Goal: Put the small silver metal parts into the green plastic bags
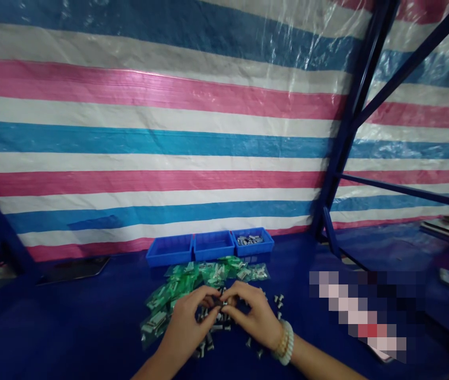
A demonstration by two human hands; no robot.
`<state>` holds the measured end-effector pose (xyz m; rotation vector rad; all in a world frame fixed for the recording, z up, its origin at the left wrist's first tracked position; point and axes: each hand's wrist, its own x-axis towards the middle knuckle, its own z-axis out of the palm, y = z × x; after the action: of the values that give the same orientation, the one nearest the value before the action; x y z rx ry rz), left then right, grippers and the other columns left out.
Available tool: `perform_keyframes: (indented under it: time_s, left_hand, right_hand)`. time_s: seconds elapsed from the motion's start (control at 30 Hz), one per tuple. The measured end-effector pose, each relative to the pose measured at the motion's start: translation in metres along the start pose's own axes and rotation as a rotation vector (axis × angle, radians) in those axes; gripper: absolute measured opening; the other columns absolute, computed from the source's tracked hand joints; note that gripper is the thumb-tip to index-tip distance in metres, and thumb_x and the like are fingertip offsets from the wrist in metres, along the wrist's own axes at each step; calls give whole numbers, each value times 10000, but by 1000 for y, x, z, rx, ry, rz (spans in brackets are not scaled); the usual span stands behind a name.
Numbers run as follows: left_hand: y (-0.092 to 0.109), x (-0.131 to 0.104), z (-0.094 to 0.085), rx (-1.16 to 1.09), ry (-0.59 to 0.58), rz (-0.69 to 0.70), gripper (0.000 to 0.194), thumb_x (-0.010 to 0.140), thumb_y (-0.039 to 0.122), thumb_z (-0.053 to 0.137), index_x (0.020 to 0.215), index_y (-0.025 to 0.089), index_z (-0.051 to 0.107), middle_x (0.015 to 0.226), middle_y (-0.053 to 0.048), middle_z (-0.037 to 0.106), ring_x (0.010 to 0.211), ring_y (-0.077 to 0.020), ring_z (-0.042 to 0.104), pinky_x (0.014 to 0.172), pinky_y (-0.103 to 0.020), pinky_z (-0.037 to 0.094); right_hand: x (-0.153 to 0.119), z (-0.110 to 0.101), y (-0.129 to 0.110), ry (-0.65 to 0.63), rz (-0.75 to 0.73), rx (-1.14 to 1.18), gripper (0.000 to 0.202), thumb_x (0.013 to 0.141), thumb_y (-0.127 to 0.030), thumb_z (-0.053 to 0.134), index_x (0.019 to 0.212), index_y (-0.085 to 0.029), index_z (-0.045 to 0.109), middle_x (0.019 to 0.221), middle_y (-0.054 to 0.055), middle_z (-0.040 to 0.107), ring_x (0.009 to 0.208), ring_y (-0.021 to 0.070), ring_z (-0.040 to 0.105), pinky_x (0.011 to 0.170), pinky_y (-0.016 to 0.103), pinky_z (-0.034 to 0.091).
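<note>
My left hand point(191, 319) and my right hand point(256, 312) meet over the blue table, thumbs and fingertips pinched together. Between them is a small metal bolt point(224, 303), mostly covered by the fingers. Loose bolts point(209, 340) with wide heads lie under and around both hands, several of them off to the right. Just behind and to the left of my left hand, small clear and green plastic bags point(185, 279) of metal hardware lie in a heap. A bracelet point(286, 343) of pale beads circles my right wrist.
Three blue bins point(171, 258) stand in a row behind the bags; the right one point(266, 244) holds small metal parts. A dark flat device point(77, 269) lies at the back left. Blue metal posts point(329, 184) frame a striped plastic sheet point(161, 142). A pixelated area covers the right side.
</note>
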<state>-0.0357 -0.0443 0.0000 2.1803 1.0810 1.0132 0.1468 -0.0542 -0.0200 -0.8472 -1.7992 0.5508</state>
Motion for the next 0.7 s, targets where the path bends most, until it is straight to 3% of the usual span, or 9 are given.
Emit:
perform_keyframes:
  time_s: [0.1, 0.17, 0.27, 0.37, 0.53, 0.63, 0.7]
  left_hand:
    - [4, -2, 4, -195, -35, -104, 123, 796, 195, 567, 883, 202, 653, 850, -26, 707, 768, -190, 684, 727, -285, 537]
    - [5, -4, 8, -303, -117, -174, 99, 801, 229, 577, 817, 186, 664, 797, -26, 704, 754, -195, 681, 697, -275, 530]
    - [4, -6, 13, -430, -231, -254, 92, 764, 211, 604, 766, 163, 682, 733, -19, 694, 717, -186, 659, 659, -259, 505]
    - [2, -6, 14, -518, -262, -303, 111, 720, 187, 634, 803, 152, 699, 747, -25, 703, 732, -190, 653, 680, -268, 500]
    - [-4, -1, 7, -521, -93, -327, 213, 734, 290, 693, 905, 163, 685, 852, -68, 726, 844, -232, 672, 782, -322, 516]
    - [-4, 0, 3, -504, 21, -285, 146, 762, 267, 677, 882, 186, 663, 912, -67, 723, 884, -223, 674, 816, -323, 518]
    - [-1, -1, 2, -529, 21, -237, 77, 777, 239, 654, 841, 195, 649, 967, -68, 720, 941, -222, 670, 864, -332, 514]
  right_hand:
    - [0, -3, 0, 37, -51, -41, 108, 851, -306, 663, 855, -198, 667, 709, 20, 595, 688, 170, 569, 641, 275, 445]
    - [0, -4, -1, 49, -82, -60, 141, 844, -334, 674, 820, -196, 660, 692, 17, 581, 677, 167, 556, 626, 271, 431]
    - [0, -2, -2, 14, -141, -84, 189, 836, -368, 684, 774, -193, 647, 656, 6, 559, 643, 156, 540, 605, 263, 413]
    - [0, 0, -1, -6, -203, -108, 200, 847, -374, 672, 782, -188, 638, 648, 5, 559, 627, 149, 534, 598, 260, 407]
    - [2, -6, 2, 55, -197, -107, 125, 840, -284, 686, 805, -186, 616, 702, 21, 623, 656, 154, 575, 617, 257, 437]
    - [2, -7, 6, 102, -105, -104, 60, 821, -189, 673, 818, -190, 614, 751, 27, 650, 696, 164, 607, 656, 266, 469]
    - [2, -4, 8, 113, -21, -59, 77, 799, -131, 657, 824, -193, 618, 770, 23, 663, 710, 165, 627, 676, 268, 488]
